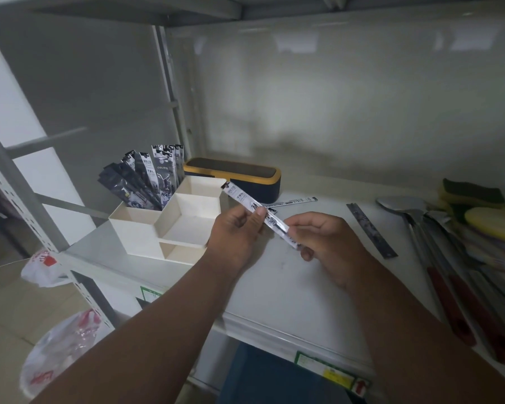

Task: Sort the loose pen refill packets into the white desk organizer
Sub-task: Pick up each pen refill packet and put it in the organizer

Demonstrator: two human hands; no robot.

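- Holding one refill packet (257,212) above the shelf, both hands share it in the head view: the left hand (236,228) pinches its middle between thumb and curled fingers, and the right hand (324,240) grips its lower end with fingers curled round it.
- The held packet slants from upper left to lower right, its upper tip just beside the right edge of the white desk organizer (137,228).
- The organizer stands on the left part of a pale shelf surface (289,284); its tall back compartment holds a fan of upright dark packets (146,179), while the lower front tray shows only bare white floor.
- Behind the organizer lies a dark box with a yellow rim (233,176), close to the back wall.
- Two more packets lie flat on the shelf: a pale one (295,201) beyond the hands, and a dark one (372,230) to the right.
- At the far right are metal spoons (403,204) with red handles, and sponges (475,199) stacked beside them.
- The shelf is a grey metal rack with a glossy pale back panel (333,97); the light is dim.
- Below left, plastic bags (56,345) with red print lie on the floor.
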